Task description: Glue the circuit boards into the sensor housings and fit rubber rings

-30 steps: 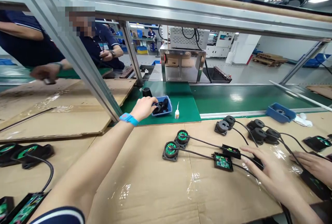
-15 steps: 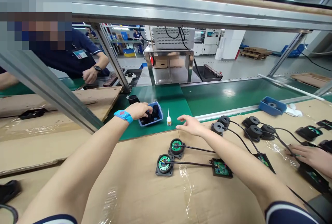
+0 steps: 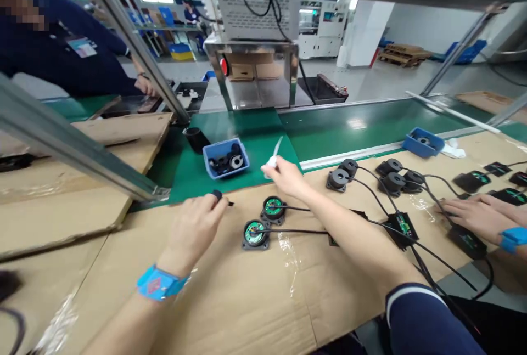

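My left hand point(image 3: 193, 229), with a blue wristband, pinches a small black part point(image 3: 217, 196) just above the cardboard, near the edge of the green mat. My right hand point(image 3: 286, 175) is closed round a small white glue bottle point(image 3: 274, 155) and holds it tilted above the mat. Between both hands lie two round black units with green circuit boards point(image 3: 263, 220), each with a black cable running right. A blue bin point(image 3: 225, 157) of black parts sits on the mat behind them.
Another person's hands point(image 3: 473, 215) rest on black units at the right. More black round parts point(image 3: 362, 174) with cables lie on the cardboard. A second blue bin point(image 3: 423, 142) sits by the green conveyor point(image 3: 370, 124). A person in dark blue point(image 3: 61, 53) stands at far left. A slanted metal post point(image 3: 135, 48) crosses the left.
My left hand came out of the blue bin toward me with a small black part. My right hand reached the glue bottle and lifted it tilted. The view dropped lower.
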